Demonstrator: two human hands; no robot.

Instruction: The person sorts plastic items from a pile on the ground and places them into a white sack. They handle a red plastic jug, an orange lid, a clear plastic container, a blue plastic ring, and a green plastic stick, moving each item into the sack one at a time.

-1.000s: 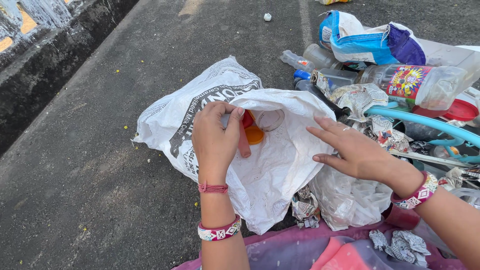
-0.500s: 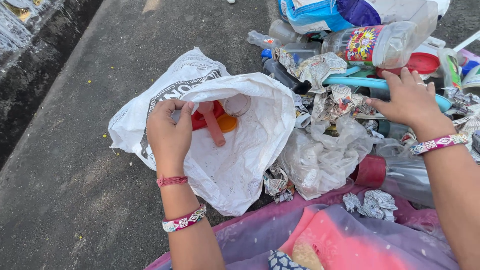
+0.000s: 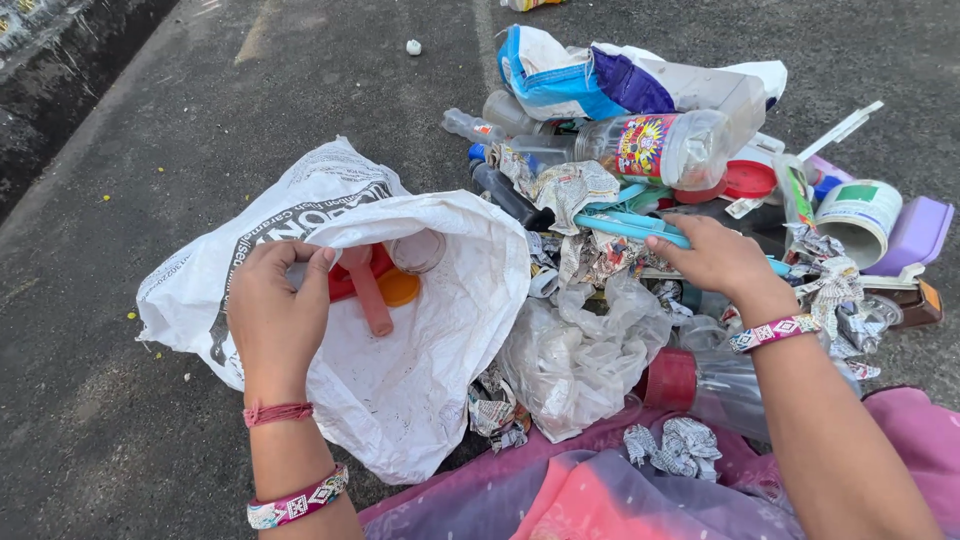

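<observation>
My left hand grips the rim of a white woven sack and holds its mouth open. Inside the sack lie red and orange plastic pieces and a clear cup. My right hand reaches over a heap of litter and rests its fingers on a light blue plastic strip. Crumpled clear plastic lies between the sack and that hand. Both wrists wear patterned bands.
The heap on the asphalt holds a large clear bottle with a bright label, a blue and white bag, a white tub, a purple container, a red lid and crumpled newspaper. Pink cloth covers my lap.
My right hand left the sack's rim and moved right onto the litter heap, then settled on the blue strip. My left hand kept its hold on the sack.
</observation>
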